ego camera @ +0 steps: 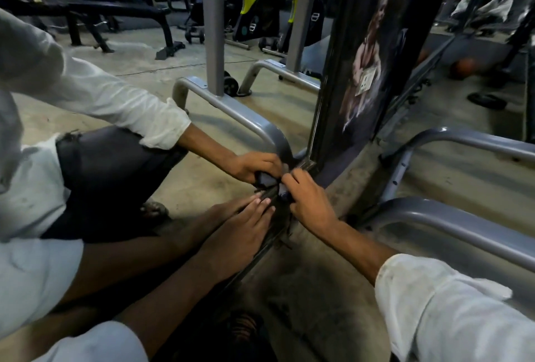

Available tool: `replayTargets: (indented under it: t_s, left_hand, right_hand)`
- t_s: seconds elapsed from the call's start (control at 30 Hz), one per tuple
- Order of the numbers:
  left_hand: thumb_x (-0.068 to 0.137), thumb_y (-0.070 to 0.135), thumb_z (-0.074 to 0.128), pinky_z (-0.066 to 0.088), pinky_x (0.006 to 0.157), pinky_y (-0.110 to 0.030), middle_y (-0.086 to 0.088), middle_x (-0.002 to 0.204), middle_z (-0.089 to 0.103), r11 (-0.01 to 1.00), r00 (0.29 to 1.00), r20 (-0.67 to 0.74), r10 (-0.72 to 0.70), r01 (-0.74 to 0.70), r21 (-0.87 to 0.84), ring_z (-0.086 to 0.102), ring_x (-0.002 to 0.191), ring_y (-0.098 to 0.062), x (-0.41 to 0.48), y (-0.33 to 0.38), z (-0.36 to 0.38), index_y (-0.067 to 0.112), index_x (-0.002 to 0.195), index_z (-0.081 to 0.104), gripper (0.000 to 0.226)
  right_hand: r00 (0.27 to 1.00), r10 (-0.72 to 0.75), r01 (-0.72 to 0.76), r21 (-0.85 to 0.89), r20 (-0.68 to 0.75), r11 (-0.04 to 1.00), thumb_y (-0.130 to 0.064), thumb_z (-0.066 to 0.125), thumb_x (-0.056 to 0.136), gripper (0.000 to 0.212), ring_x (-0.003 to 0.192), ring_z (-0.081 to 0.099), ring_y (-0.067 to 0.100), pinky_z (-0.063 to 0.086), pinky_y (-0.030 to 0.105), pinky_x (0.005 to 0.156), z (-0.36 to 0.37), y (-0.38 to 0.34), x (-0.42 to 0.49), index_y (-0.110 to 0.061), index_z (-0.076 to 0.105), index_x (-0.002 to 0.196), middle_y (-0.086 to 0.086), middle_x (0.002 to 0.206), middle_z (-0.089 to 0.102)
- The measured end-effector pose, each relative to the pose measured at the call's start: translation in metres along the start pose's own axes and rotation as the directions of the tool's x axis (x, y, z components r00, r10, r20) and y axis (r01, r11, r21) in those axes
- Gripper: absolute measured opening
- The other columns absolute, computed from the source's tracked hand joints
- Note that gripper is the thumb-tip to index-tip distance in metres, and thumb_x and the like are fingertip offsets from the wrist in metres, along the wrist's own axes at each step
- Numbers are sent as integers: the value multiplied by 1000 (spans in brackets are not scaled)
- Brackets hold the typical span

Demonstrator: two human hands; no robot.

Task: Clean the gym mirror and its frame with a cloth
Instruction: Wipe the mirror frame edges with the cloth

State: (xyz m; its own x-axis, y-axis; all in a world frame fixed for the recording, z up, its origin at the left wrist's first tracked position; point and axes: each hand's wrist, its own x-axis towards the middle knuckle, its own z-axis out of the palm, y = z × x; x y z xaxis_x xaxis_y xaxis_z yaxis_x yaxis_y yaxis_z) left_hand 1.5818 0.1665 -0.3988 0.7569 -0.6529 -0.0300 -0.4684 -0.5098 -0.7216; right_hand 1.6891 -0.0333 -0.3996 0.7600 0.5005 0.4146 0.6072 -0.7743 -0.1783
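Right hand (311, 202): fingers curled, pinching dark cloth (282, 192) against bottom frame (269, 241) of mirror (86, 173).
Left hand (246, 231): flat, fingers together, pressed on frame.
Cloth: at frame's lower corner.

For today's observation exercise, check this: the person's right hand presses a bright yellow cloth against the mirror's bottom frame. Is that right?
Not quite. The head view shows the right hand pressing a dark cloth, not a yellow one, against the mirror's bottom frame.

The cloth (279, 189) is mostly hidden under the right hand (311, 202).
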Motion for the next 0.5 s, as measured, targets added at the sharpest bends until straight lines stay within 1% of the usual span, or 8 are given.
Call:
replayTargets:
  t_s: [0.07, 0.13, 0.2, 0.27, 0.33, 0.4, 0.47, 0.5]
  left_hand:
    - [109, 42, 32, 6, 132, -60, -30, 173, 11, 1000, 1000, -12, 2, -2, 14, 10, 161, -48, 0, 1, 1, -5, 164, 21, 73]
    - [106, 36, 23, 7, 132, -60, -30, 173, 11, 1000, 999, -36, -4, 4, 16, 10, 160, -50, -1, 1, 3, -6, 164, 23, 71]
    - [101, 32, 16, 7, 132, -59, -31, 173, 13, 1000, 999, -49, -15, 16, 6, 10, 160, -51, 0, 3, 6, -8, 163, 24, 74]
    - [101, 30, 16, 4, 132, -59, -31, 173, 12, 1000, 999, -37, -23, 23, 5, 9, 160, -51, 0, 4, 9, -9, 163, 21, 73]
    - [104, 27, 20, 0, 133, -58, -32, 172, 14, 999, 998, -44, -37, 37, -10, 8, 160, -51, -1, 5, 16, -11, 162, 21, 70]
    - [104, 26, 23, -4, 132, -56, -30, 172, 17, 997, 997, -43, -72, 71, -23, 11, 161, -49, -1, 4, 16, -10, 162, 23, 68]
    - [103, 24, 15, -8, 130, -55, -30, 174, 5, 997, 998, -50, -48, 45, -63, -1, 162, -48, -2, 5, 10, -10, 164, 9, 70]
    - [102, 24, 10, -10, 130, -55, -30, 174, -4, 996, 1000, 16, -22, 24, -83, -9, 161, -48, -2, 4, 5, -11, 163, -1, 71]
  right_hand:
    - [991, -124, 123, 30, 43, 992, -4, 72, 79, 47, 116, 48, 22, 53, 38, 72, 2, 5, -4, -13, 56, 123, 7, 123, 51]
    - [991, -130, 130, 25, 28, 991, -5, 73, 79, 47, 116, 50, 21, 55, 38, 74, 3, 21, 1, -16, 57, 123, 5, 124, 52]
    - [993, 59, -49, 106, -98, 993, -5, 72, 80, 42, 112, 55, 22, 57, 41, 80, 9, 41, 8, -20, 58, 117, 1, 119, 52]
    - [929, 303, -245, 260, -212, 934, -6, 70, 84, 31, 102, 60, 24, 50, 36, 79, 16, 55, 14, -20, 60, 109, -1, 111, 51]
    - [901, 355, -278, 295, -250, 914, -7, 69, 87, 25, 95, 59, 21, 43, 29, 76, 19, 61, 20, -19, 61, 107, -2, 108, 50]
    - [892, 354, -252, 342, -280, 905, -7, 69, 87, 23, 94, 59, 17, 42, 28, 76, 17, 64, 25, -18, 64, 107, 0, 108, 52]
    - [860, 390, -246, 402, -330, 882, -5, 70, 86, 24, 97, 61, 20, 49, 31, 82, 17, 66, 29, -16, 66, 107, 2, 109, 54]
    - [844, 410, -252, 419, -345, 872, -6, 71, 87, 24, 98, 62, 21, 52, 34, 84, 20, 65, 29, -16, 65, 107, 2, 110, 54]
